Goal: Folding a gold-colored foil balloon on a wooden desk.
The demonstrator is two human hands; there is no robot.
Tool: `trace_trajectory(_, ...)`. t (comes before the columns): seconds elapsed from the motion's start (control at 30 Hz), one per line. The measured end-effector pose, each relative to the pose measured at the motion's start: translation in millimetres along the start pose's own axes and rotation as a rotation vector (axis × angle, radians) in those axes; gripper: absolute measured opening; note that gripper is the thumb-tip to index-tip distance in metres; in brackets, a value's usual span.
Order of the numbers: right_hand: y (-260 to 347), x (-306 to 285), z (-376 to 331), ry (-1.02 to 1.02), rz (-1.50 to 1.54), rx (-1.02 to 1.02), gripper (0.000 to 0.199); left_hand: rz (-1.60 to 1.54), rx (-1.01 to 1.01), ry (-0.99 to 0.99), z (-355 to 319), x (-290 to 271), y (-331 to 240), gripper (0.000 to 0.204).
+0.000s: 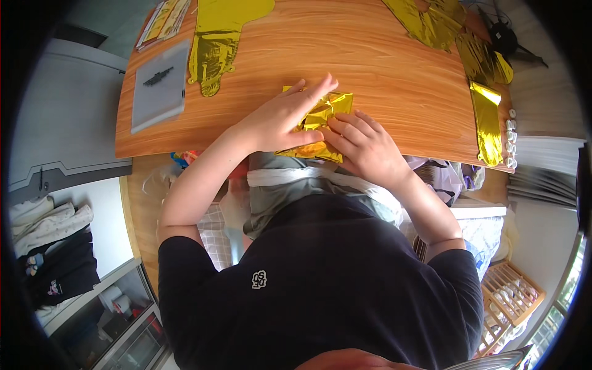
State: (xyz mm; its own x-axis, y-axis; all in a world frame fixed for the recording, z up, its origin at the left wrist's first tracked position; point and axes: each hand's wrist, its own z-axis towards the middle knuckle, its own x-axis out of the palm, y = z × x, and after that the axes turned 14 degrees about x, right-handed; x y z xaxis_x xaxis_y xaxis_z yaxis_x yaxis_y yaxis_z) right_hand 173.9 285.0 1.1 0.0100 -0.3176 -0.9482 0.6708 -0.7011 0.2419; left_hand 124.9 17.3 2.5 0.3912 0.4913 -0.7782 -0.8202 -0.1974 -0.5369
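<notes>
A folded, creased piece of shiny gold foil [343, 103], like a flat foil balloon, lies near the table's front edge under both hands. Across its left part rests my left hand [280, 120], fingers stretched out and thumb pointing right. My right hand [367, 145] lies on the foil's right side with its fingers extended and slightly bent; its thumb is hidden. Farther off on the left, a flat gold foil balloon [213, 52] with small tabs is spread out. More gold foil pieces [425, 24] lie at the far right, and a narrow gold strip [489, 126] runs along the right edge.
On the left of the wooden table [345, 46] are a translucent flat case [161, 102] and some papers [163, 23]. Several small white rolls [511, 139] line the right edge. A black device with cables [502, 38] stands at the far right corner.
</notes>
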Motion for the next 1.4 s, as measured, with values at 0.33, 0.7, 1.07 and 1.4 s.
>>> trace_trajectory(0.33,-1.6,-7.6,12.8,-0.023,0.026,0.044,0.062,-0.464,-0.304,-0.821,-35.2,-110.3,65.9,0.070)
trace_trajectory(0.7,15.3,-4.2,15.2,-0.129,0.033,0.016,0.041,0.715,-0.872,-0.482,-174.3,-255.7,218.1,0.049)
trace_trajectory(1.07,12.0,-3.2,17.4,-0.139,-0.081,-0.002,0.044,0.754,-1.032,-0.329,-114.9,-251.4,242.2,0.028)
trace_trajectory(1.4,13.8,-0.1,13.6,-0.141,-0.109,-0.007,0.042,0.890,-0.992,-0.161,-105.9,-248.0,244.8,0.032)
